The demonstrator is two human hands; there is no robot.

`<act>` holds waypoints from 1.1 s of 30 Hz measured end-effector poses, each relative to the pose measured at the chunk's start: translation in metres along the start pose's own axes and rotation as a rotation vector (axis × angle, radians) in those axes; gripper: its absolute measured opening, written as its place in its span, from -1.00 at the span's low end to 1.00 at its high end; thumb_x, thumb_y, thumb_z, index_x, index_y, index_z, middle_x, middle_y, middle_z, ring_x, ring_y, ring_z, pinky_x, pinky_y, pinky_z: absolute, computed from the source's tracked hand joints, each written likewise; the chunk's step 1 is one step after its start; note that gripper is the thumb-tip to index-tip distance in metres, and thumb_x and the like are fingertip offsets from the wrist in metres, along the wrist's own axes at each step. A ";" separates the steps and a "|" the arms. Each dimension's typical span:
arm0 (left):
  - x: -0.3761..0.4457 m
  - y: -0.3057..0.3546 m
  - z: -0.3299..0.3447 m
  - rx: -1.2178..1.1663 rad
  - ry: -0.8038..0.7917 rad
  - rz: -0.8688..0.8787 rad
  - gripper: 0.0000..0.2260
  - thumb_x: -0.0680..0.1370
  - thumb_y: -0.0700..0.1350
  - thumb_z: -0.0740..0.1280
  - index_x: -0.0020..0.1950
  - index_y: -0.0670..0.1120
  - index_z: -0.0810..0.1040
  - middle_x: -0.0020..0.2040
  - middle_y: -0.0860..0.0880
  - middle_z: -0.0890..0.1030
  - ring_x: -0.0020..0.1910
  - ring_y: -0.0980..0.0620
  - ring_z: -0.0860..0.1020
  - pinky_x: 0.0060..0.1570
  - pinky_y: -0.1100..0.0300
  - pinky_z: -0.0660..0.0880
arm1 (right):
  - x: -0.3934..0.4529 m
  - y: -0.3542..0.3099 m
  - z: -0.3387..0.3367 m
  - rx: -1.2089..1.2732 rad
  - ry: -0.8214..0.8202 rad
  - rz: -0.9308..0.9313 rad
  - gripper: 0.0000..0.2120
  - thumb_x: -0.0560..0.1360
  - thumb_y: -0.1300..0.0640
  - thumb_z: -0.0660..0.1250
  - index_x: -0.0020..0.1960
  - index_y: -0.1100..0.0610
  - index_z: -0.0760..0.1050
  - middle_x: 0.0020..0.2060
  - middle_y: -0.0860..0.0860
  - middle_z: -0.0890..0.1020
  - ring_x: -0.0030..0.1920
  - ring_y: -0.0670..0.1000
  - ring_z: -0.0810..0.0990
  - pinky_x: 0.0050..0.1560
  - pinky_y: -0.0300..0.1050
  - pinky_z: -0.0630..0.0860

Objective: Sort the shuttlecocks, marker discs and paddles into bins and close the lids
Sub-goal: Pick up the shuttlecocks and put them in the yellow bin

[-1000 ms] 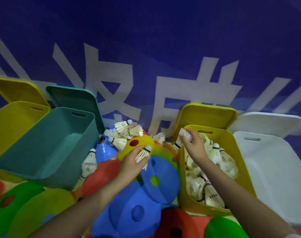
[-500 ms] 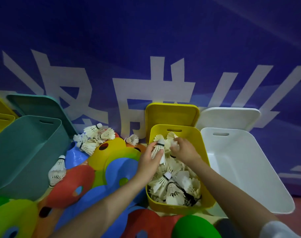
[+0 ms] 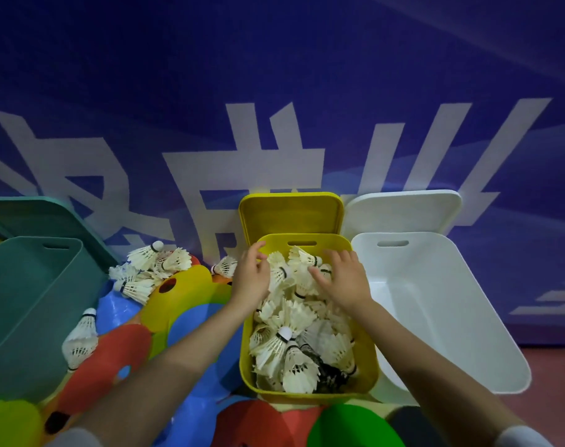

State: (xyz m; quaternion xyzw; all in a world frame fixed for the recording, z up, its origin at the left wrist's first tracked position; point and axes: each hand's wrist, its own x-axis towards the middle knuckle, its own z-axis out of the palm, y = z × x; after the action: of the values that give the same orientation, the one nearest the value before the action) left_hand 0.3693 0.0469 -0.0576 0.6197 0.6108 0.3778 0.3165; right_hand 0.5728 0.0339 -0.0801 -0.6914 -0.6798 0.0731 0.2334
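- Left hand [image 3: 252, 279] and right hand [image 3: 342, 279], centre frame: fingers spread and relaxed, holding nothing, over the shuttlecock heap.
- Yellow bin [image 3: 368, 366], lower centre: shuttlecocks [image 3: 294, 343], white-feathered and cork-tipped, are piled near the rim.
- Risk: the heap may spill or jam the upright lid [image 3: 290, 214].
- Loose shuttlecocks [image 3: 152, 266], centre left, lie on the marker discs [image 3: 190, 282].

Three bins stand in a row before the banner [image 3: 274, 75], each with its lid propped upright behind it. The middle bin [image 3: 366, 366] holds a heap of shuttlecocks [image 3: 294, 350]; both hands hover over its far end, left hand [image 3: 252, 279] beside right hand [image 3: 345, 282]. The right bin [image 3: 487, 317] touches it. Between the left bin [image 3: 23, 301] and the middle one lie overlapping marker discs [image 3: 113, 359], with loose shuttlecocks [image 3: 152, 269] on them
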 end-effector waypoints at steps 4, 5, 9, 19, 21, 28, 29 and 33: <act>0.004 -0.013 0.017 0.411 -0.182 0.181 -0.66 0.61 0.03 0.19 0.37 -0.03 0.41 0.20 -0.06 0.48 0.11 -0.02 0.50 0.05 0.07 0.45 | 0.000 0.028 -0.010 -0.038 0.084 0.082 -0.47 0.50 -0.21 0.08 0.25 0.12 0.49 0.17 0.11 0.54 0.27 0.13 0.38 0.19 0.06 0.38; 0.001 -0.017 0.021 0.559 -0.232 0.243 -0.61 0.60 0.10 0.20 0.38 -0.03 0.41 0.21 -0.05 0.47 0.18 -0.04 0.47 0.08 0.06 0.44 | -0.002 0.034 -0.010 -0.025 0.066 0.118 -0.43 0.47 -0.21 0.04 0.27 0.13 0.48 0.18 0.12 0.53 0.28 0.14 0.37 0.20 0.07 0.37; -0.004 -0.023 0.020 0.736 -0.308 0.311 -0.48 0.56 0.21 0.20 0.44 -0.02 0.32 0.26 -0.02 0.42 0.29 -0.02 0.37 0.16 0.12 0.39 | -0.007 0.043 -0.001 0.160 -0.033 0.233 -0.51 0.53 -0.07 0.12 0.40 0.10 0.33 0.25 0.15 0.46 0.27 0.15 0.37 0.20 0.04 0.40; -0.038 -0.028 -0.004 0.494 -0.371 0.414 -0.60 0.57 0.13 0.26 0.41 0.18 0.36 0.16 0.12 0.49 0.19 0.16 0.40 0.10 0.26 0.37 | -0.006 0.044 0.001 0.259 -0.054 0.251 -0.51 0.61 0.05 0.15 0.51 0.03 0.16 0.30 0.11 0.46 0.19 0.14 0.51 0.11 0.00 0.46; -0.034 -0.031 -0.004 0.629 -0.386 0.377 -0.60 0.58 0.10 0.24 0.43 0.16 0.35 0.16 0.04 0.51 0.21 0.05 0.41 0.11 0.19 0.37 | -0.007 0.044 -0.001 0.267 -0.061 0.255 -0.51 0.61 0.06 0.15 0.51 0.04 0.16 0.28 0.12 0.48 0.18 0.15 0.52 0.10 -0.01 0.46; -0.032 -0.033 0.004 0.723 -0.321 0.400 -0.63 0.62 0.01 0.16 0.43 0.05 0.38 0.25 -0.05 0.45 0.29 -0.06 0.34 0.26 0.08 0.29 | -0.014 0.034 -0.014 0.185 -0.134 0.294 -0.50 0.61 -0.02 0.13 0.51 0.06 0.16 0.33 0.14 0.44 0.28 0.16 0.45 0.22 0.04 0.42; -0.034 -0.032 0.001 0.596 -0.298 0.397 -0.64 0.62 0.01 0.16 0.42 0.03 0.40 0.27 -0.05 0.44 0.30 -0.04 0.33 0.28 0.07 0.29 | -0.018 0.030 -0.016 0.165 -0.103 0.287 -0.51 0.61 -0.01 0.13 0.50 0.08 0.18 0.32 0.15 0.44 0.29 0.17 0.42 0.23 0.05 0.40; -0.041 -0.033 -0.023 0.301 -0.135 0.387 -0.68 0.61 -0.05 0.20 0.37 0.00 0.45 0.26 -0.02 0.44 0.29 0.02 0.33 0.31 0.12 0.28 | -0.032 0.004 -0.022 0.145 0.038 0.197 -0.55 0.58 0.10 0.17 0.45 0.17 0.28 0.27 0.17 0.45 0.29 0.16 0.36 0.24 0.03 0.35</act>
State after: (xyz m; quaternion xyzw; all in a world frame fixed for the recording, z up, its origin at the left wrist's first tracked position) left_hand 0.3333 0.0063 -0.0774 0.7891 0.5075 0.2939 0.1828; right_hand 0.5830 -0.0025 -0.0694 -0.7374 -0.5971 0.1315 0.2871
